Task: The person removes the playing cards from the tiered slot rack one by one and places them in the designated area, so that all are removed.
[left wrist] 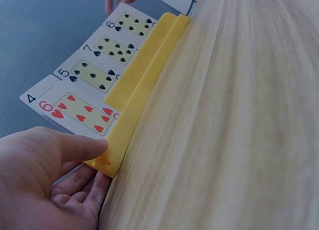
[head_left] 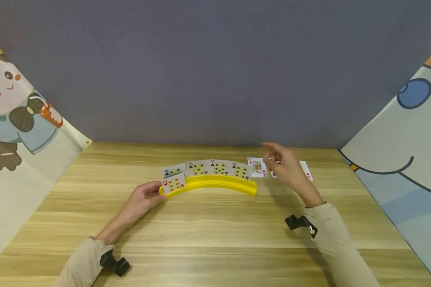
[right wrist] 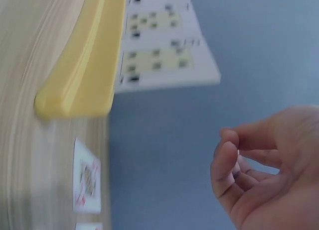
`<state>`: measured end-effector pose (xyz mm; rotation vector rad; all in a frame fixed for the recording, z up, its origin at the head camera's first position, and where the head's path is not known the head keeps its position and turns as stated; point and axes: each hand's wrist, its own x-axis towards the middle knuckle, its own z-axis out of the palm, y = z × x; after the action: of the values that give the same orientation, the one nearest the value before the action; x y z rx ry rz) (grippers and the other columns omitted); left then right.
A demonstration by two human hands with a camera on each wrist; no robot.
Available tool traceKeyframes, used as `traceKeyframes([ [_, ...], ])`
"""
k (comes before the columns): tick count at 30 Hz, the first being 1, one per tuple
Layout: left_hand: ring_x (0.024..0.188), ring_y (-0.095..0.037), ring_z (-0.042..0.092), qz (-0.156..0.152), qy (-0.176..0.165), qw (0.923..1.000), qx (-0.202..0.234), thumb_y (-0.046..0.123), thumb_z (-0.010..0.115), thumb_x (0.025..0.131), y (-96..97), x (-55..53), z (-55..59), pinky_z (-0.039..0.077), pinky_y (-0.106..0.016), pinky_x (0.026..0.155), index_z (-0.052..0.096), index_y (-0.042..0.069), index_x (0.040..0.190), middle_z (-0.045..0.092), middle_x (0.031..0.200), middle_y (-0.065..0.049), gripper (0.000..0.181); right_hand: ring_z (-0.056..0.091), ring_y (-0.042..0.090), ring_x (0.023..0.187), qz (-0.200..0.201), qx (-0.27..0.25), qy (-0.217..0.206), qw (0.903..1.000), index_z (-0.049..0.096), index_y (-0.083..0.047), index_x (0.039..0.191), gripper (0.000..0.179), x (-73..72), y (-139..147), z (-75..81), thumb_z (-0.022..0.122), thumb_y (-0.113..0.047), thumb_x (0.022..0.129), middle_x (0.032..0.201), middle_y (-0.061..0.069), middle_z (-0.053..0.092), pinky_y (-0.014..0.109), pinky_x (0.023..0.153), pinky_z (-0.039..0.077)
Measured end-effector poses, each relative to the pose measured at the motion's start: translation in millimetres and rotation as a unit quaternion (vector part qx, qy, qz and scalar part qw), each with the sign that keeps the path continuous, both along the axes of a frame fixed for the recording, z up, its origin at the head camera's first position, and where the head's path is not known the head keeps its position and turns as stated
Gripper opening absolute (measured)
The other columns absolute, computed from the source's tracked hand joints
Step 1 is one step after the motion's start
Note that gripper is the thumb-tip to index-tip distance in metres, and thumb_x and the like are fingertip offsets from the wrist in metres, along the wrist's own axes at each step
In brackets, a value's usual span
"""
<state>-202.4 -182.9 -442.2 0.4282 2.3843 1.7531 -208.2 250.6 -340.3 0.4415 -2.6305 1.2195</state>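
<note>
My left hand (head_left: 145, 197) grips the left end of a curved yellow playing-card holder (head_left: 215, 181), thumb on its front face and fingers behind and below. A six of hearts (left wrist: 84, 113) stands in the front slot at that end. Behind it, a four of spades (head_left: 173, 170), a five of spades (head_left: 196, 168), a seven of spades (head_left: 219, 167) and a six of spades (head_left: 241, 171) form a row along the back slot. Past the holder's right end, my right hand (head_left: 285, 165) hovers with loosely bent fingers, holding nothing.
A king of diamonds (head_left: 257, 167) lies face up on the wooden table (head_left: 215, 239), right of the holder. Another face-up card (head_left: 306, 170) lies beyond it, partly hidden by my right hand. A grey panel (head_left: 215, 79) rises behind the table, and cartoon-printed panels flank both sides.
</note>
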Motion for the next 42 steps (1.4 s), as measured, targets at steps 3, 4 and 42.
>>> traceKeyframes([
  [3,0.118,-0.037,0.060,0.000,-0.001,1.0000,0.002,0.001,0.069,0.090,-0.2,0.0,0.4,0.054,-0.024,0.092,0.058,-0.008,0.129,0.059,0.129,-0.028,0.041,0.053,0.018,0.055,0.016,0.005,0.010,0.9998,0.055,-0.004,0.138,0.040,5.2,-16,6.2,0.059,-0.003,0.099,0.094,0.009,0.066,0.026,0.045,0.045],
  [4,0.118,-0.037,0.060,-0.001,-0.001,1.0000,0.003,0.001,0.069,0.090,-0.4,0.0,0.5,0.054,-0.024,0.092,0.058,-0.008,0.129,0.059,0.129,-0.028,0.041,0.053,0.018,0.055,0.020,0.010,0.014,0.9996,0.057,-0.005,0.137,0.038,7.2,-21,8.0,0.059,-0.005,0.099,0.094,0.009,0.067,0.027,0.044,0.044],
  [42,0.120,-0.038,0.059,-0.005,-0.007,1.0000,0.003,0.002,0.068,0.092,0.8,0.1,0.5,0.053,-0.028,0.096,0.057,-0.008,0.131,0.058,0.131,-0.028,0.041,0.065,0.013,0.082,0.192,0.090,0.094,0.9726,0.072,-0.003,0.112,0.019,9.9,-186,-3.4,0.063,-0.001,0.095,0.109,0.009,0.071,0.020,0.067,0.055],
])
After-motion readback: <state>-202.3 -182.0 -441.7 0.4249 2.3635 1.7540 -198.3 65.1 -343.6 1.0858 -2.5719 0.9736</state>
